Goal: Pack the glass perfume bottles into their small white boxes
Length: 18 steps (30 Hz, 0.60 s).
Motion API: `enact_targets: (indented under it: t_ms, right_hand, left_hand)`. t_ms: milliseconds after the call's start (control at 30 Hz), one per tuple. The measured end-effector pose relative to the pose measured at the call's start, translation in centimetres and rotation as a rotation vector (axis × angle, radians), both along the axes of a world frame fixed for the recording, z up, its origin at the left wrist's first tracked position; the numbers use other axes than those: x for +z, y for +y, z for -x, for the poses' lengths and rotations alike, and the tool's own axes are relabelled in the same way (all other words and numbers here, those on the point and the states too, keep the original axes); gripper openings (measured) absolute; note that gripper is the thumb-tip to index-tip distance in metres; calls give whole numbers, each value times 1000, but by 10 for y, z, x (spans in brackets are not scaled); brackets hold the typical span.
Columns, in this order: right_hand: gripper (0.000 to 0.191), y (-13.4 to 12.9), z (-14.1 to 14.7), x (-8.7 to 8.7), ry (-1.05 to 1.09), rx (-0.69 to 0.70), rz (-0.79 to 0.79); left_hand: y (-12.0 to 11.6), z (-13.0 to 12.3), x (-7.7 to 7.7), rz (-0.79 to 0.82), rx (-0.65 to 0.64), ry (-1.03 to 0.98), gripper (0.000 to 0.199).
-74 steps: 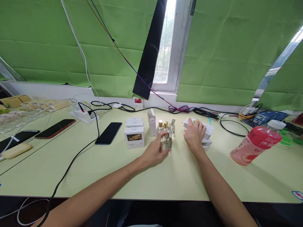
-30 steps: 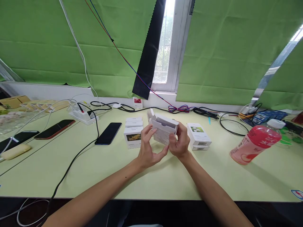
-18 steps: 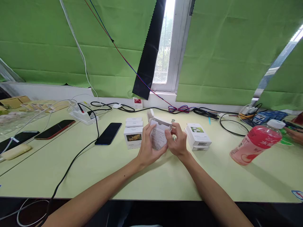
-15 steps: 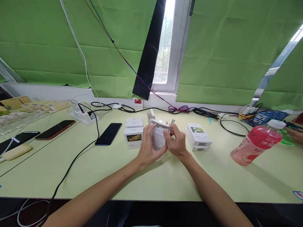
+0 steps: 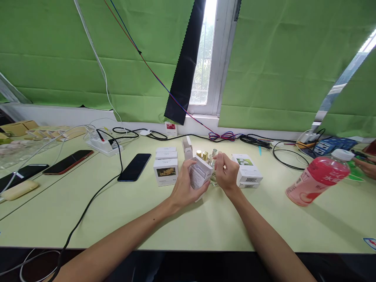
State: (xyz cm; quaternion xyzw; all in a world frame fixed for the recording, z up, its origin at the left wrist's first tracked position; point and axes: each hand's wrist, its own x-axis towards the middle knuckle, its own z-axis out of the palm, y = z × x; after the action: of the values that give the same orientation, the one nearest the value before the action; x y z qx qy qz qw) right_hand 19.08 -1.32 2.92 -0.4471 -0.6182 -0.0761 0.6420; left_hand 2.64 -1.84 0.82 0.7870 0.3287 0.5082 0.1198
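My left hand is closed round a small white carton, tilted, with its upper end facing my right hand. Fine print covers the carton's side. My right hand has its fingers curled beside several small glass bottles; whether it grips one is hidden. Two gold caps show just behind the carton. An upright white carton stands behind my left hand. To the left is a row of white cartons, the front one with a yellow flower picture. Two stacked white cartons lie right of my right hand.
A dark phone lies left of the cartons, with a black cable curving past it. A pink drink bottle leans at the right. Behind are a power strip and bundled cables. Another person's hand shows at the right edge.
My right hand has drawn away from the carton, to the right, and its fingers are now curled by the glass bottles. The carton in my left hand has tilted, uncovering the gold caps.
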Motion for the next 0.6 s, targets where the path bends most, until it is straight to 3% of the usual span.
enact_targets:
  t_ms: [367,600]
  right_hand:
    - [44,5,-5,2,-39,-18,76]
    - [34,9,-11,1,-56,-4,190]
  left_hand:
    - [3,-1,-3,33,-53,-34,57]
    - [2,-1,-2,52,-68,-36,52]
